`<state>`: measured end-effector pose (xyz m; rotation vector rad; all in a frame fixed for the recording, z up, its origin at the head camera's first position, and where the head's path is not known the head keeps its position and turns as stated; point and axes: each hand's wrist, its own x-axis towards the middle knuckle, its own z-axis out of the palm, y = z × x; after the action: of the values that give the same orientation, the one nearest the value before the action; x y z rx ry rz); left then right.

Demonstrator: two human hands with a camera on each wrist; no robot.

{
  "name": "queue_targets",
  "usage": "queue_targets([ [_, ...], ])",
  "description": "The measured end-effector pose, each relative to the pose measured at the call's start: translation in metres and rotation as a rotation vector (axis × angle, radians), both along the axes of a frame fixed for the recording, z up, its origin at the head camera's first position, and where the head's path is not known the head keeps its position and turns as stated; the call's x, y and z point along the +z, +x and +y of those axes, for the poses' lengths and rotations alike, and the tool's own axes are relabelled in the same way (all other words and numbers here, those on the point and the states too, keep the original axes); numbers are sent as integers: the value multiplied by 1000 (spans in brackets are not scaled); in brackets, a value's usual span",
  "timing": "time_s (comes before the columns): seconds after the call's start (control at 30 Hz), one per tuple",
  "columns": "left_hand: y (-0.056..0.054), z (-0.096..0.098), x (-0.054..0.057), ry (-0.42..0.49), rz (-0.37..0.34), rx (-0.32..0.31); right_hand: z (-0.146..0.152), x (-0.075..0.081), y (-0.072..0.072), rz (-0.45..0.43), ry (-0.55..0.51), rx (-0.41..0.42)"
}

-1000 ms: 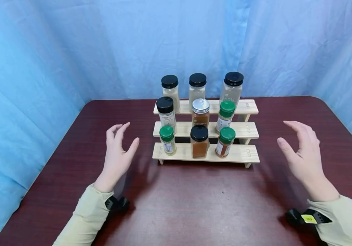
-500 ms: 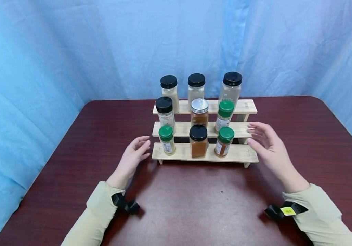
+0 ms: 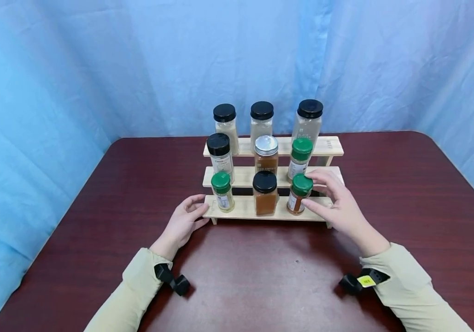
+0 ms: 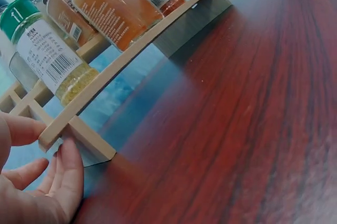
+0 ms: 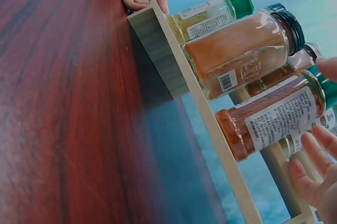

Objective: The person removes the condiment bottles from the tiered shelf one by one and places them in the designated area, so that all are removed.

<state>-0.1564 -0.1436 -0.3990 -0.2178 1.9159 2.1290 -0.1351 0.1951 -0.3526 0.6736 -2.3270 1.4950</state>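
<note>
A three-tier wooden spice rack stands on the table, three jars on each tier. At the left end of its bottom tier, my left hand pinches the board, thumb above and fingers below in the left wrist view. My right hand is spread around the bottom tier's right jar, which has a green cap, a white label and reddish contents. Its thumb and fingertips are right beside that jar. A black-capped square jar of brown spice stands mid-tier, and a green-capped jar is at the left.
On the middle tier are a black-capped jar, a silver-lidded jar and a green-capped jar. Taller black-lidded jars occupy the top tier. Blue curtains hang behind the dark red table.
Both hands have moved inward to the rack. My left hand has taken hold of its bottom-left end, and my right hand has come around the bottom-right green-capped jar.
</note>
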Motion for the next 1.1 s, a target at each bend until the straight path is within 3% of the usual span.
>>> queue_targets([
  [0.4, -2, -4, -3, 72, -24, -1, -8, -10, 0, -34, 30, -21],
  [1.1, -2, -3, -6, 67, 1, -5, -11, -11, 3, 43, 54, -97],
])
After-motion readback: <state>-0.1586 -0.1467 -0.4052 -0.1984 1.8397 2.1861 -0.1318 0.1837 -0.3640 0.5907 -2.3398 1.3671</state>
